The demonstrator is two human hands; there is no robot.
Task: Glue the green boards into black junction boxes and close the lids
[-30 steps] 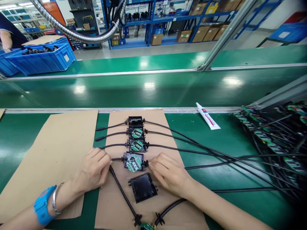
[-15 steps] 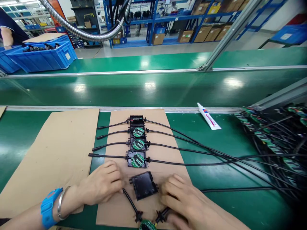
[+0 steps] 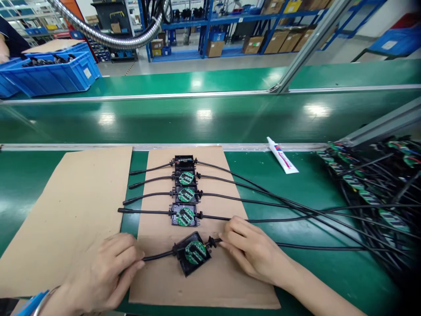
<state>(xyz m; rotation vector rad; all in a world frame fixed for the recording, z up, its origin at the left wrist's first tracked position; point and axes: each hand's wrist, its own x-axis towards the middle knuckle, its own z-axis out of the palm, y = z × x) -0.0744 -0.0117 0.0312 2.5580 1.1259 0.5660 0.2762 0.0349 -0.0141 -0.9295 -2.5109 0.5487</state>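
My left hand (image 3: 113, 267) pinches the short black cable (image 3: 159, 256) on the left of a round green circuit board (image 3: 195, 252). On the other side, my right hand (image 3: 245, 245) grips the long black cable close to its black grommet (image 3: 212, 242). The board lies over a black plastic housing (image 3: 187, 268), which sits tilted on the cardboard sheet (image 3: 164, 287). Whether the board is fully seated I cannot tell. Just beyond stands a column of several similar housings (image 3: 184, 215), cables running out both sides; the farthest one (image 3: 184, 161) shows a black top.
A second cardboard sheet (image 3: 88, 197) lies to the left. A white tube (image 3: 283, 156) rests on the green bench at the back right. Wired boards and black cables pile up (image 3: 371, 193) at the right. Blue bins (image 3: 62, 72) stand far left, near a person's arm.
The circuit board with its cables has moved up from the bottom edge onto the black housing. My left hand has shifted left and down, my right hand slightly up.
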